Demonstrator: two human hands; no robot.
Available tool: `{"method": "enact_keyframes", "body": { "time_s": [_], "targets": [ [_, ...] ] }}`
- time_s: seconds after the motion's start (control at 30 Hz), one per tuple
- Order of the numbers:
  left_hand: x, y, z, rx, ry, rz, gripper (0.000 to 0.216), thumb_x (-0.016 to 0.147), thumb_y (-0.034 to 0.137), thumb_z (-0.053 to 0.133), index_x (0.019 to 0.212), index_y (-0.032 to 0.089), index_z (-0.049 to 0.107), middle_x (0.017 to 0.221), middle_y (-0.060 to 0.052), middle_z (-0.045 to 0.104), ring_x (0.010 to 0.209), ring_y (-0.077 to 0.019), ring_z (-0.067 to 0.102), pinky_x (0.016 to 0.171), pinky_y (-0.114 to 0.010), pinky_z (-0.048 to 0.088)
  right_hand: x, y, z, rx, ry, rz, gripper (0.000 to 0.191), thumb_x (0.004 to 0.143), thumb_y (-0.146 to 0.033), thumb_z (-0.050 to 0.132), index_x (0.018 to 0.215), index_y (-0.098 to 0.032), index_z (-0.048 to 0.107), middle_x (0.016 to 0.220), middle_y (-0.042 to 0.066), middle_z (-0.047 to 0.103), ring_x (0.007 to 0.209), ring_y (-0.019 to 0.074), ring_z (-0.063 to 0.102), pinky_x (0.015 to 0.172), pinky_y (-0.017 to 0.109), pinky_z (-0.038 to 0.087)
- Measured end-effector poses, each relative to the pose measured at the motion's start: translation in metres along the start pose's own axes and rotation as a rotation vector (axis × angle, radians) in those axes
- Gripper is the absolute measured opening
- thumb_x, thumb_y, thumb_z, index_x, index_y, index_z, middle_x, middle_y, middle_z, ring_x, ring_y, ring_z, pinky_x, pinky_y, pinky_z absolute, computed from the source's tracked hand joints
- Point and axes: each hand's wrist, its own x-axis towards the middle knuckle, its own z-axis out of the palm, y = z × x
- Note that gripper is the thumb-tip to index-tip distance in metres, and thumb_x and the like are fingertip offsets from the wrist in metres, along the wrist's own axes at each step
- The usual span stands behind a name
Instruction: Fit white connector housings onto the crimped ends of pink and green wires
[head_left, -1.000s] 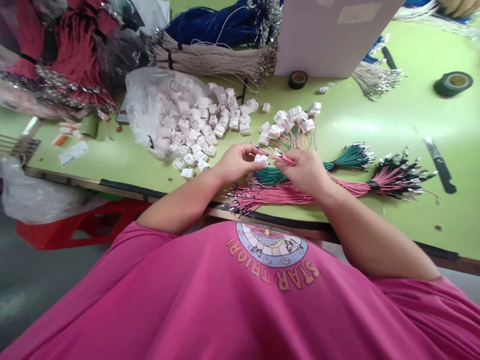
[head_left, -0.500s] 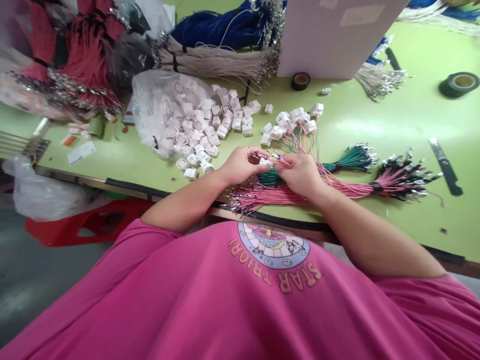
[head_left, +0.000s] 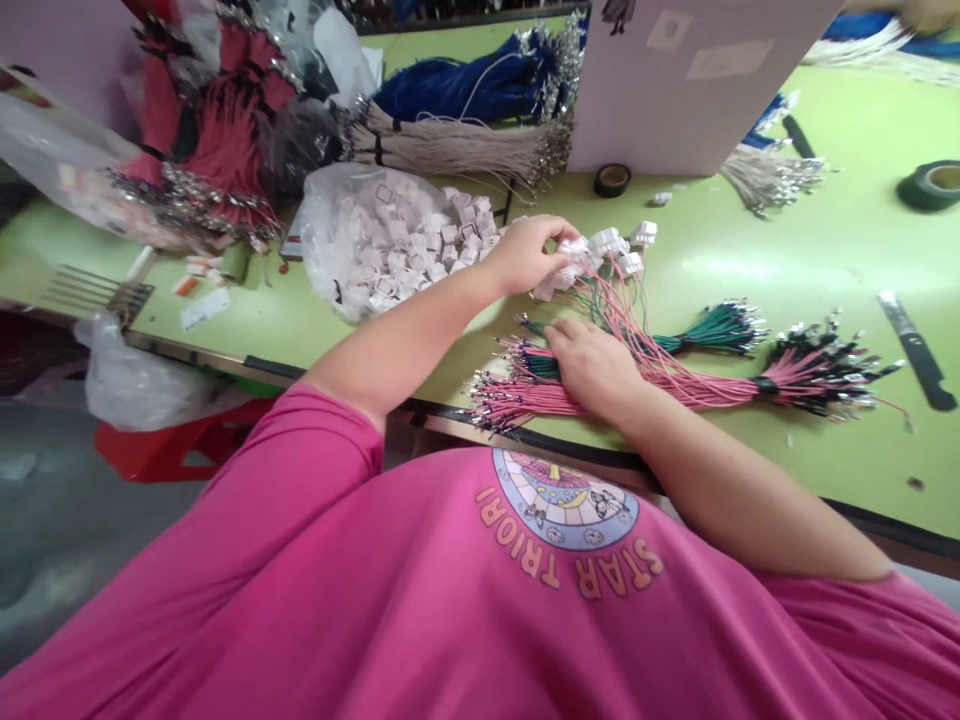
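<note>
My left hand (head_left: pixel 529 255) reaches forward over the green table (head_left: pixel 750 260), its fingers curled on a white connector (head_left: pixel 568 250) at the edge of a cluster of wired white connectors (head_left: pixel 611 245). Pink and green leads trail from that cluster toward me. My right hand (head_left: pixel 589 362) lies on the pink wire bundle (head_left: pixel 675 385) near the table's front edge, fingers bent down onto the wires beside the green wire bundle (head_left: pixel 705 328). Whether it grips a single wire is hidden.
A clear bag spilling loose white connectors (head_left: pixel 390 240) lies left of my hands. Red (head_left: pixel 217 140), blue (head_left: pixel 465 85) and grey wire bundles (head_left: pixel 450 150) pile at the back. A white box (head_left: pixel 690 90), tape rolls (head_left: pixel 611 180), a green tape roll (head_left: pixel 934 185) and a knife (head_left: pixel 919 350) are on the right.
My hands were together working a white connector with pink wires. The left hand has carried the connector forward to the wired cluster; the right has dropped onto the pink bundle.
</note>
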Motion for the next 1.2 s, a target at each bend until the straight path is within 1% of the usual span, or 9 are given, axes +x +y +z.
{"method": "enact_keyframes", "body": {
  "time_s": [0.1,0.3,0.43,0.5,0.67,0.8,0.9,1.07,1.2],
  "targets": [
    [0.029,-0.015,0.018,0.032,0.003,0.031,0.035,0.062,-0.002,0.072,0.093,0.015,0.071,0.103,-0.007,0.067,0.105,-0.0233,0.056,0.103,-0.037,0.037,0.008,-0.001,0.006,0.003,-0.057,0.077,0.046,0.096,-0.013,0.031,0.134,-0.011,0.057,0.122,0.019,0.062,0.088,0.0241,0.066,0.069,0.033,0.045],
    [0.052,-0.028,0.03,0.122,-0.047,0.006,0.042,0.059,0.0,0.073,0.098,0.014,0.072,0.104,-0.008,0.066,0.106,-0.0255,0.057,0.105,-0.039,0.037,0.013,0.015,-0.004,0.135,-0.19,-0.056,0.028,0.092,-0.019,0.046,0.091,-0.016,0.074,0.1,0.012,0.071,0.092,0.0226,0.065,0.08,0.03,0.044],
    [0.037,-0.028,-0.01,0.139,-0.018,0.002,0.05,0.06,0.01,0.077,0.109,0.016,0.069,0.114,-0.009,0.064,0.1,-0.0228,0.059,0.097,-0.036,0.043,0.015,0.023,-0.003,0.287,0.057,0.042,0.03,0.09,-0.015,0.045,0.095,-0.015,0.074,0.107,0.011,0.072,0.096,0.0218,0.065,0.086,0.029,0.045],
    [0.022,-0.033,-0.041,0.239,0.017,-0.01,0.038,0.064,0.018,0.078,0.101,0.019,0.07,0.104,-0.007,0.065,0.098,-0.0232,0.059,0.095,-0.037,0.044,0.019,0.025,-0.001,0.284,0.141,0.078,0.031,0.09,-0.015,0.044,0.098,-0.015,0.074,0.113,0.012,0.071,0.098,0.0224,0.064,0.087,0.03,0.045],
    [-0.02,-0.051,-0.088,0.581,-0.011,-0.109,0.029,0.061,0.024,0.082,0.087,0.021,0.071,0.089,-0.008,0.062,0.094,-0.0275,0.058,0.099,-0.046,0.042,0.027,0.02,0.005,0.132,-0.032,0.104,0.032,0.092,-0.021,0.043,0.099,-0.016,0.073,0.108,0.015,0.07,0.091,0.0234,0.064,0.072,0.03,0.043],
    [-0.035,-0.054,-0.065,0.527,0.006,-0.071,0.049,0.057,0.025,0.086,0.103,0.019,0.069,0.103,-0.009,0.058,0.116,-0.0332,0.052,0.109,-0.047,0.036,0.029,0.022,0.008,0.156,-0.023,0.054,0.026,0.09,-0.022,0.046,0.092,-0.016,0.072,0.101,0.012,0.072,0.089,0.0226,0.063,0.072,0.03,0.041],
    [-0.032,-0.049,-0.045,0.572,-0.018,-0.027,0.042,0.058,0.018,0.083,0.098,0.016,0.069,0.105,-0.011,0.056,0.12,-0.0364,0.049,0.111,-0.049,0.033,0.027,0.03,0.007,0.288,0.066,0.052,0.022,0.087,-0.022,0.048,0.081,-0.016,0.069,0.087,0.008,0.07,0.081,0.0195,0.06,0.072,0.03,0.039],
    [-0.042,-0.033,-0.041,0.477,-0.012,0.034,0.027,0.06,0.007,0.075,0.082,0.018,0.064,0.096,-0.009,0.057,0.109,-0.0306,0.053,0.107,-0.047,0.037,0.017,0.042,-0.005,0.707,0.105,0.097,0.018,0.083,-0.027,0.053,0.079,-0.017,0.067,0.074,0.002,0.066,0.07,0.0153,0.055,0.07,0.029,0.04],
    [-0.074,-0.01,-0.032,0.018,-0.017,-0.152,0.03,0.065,0.013,0.074,0.092,0.019,0.061,0.088,-0.004,0.063,0.082,-0.0181,0.057,0.082,-0.038,0.049,0.009,0.044,-0.013,0.946,0.071,0.053,0.018,0.075,-0.033,0.066,0.084,-0.017,0.07,0.076,0.002,0.069,0.07,0.0149,0.056,0.07,0.03,0.042]
  ]
}}
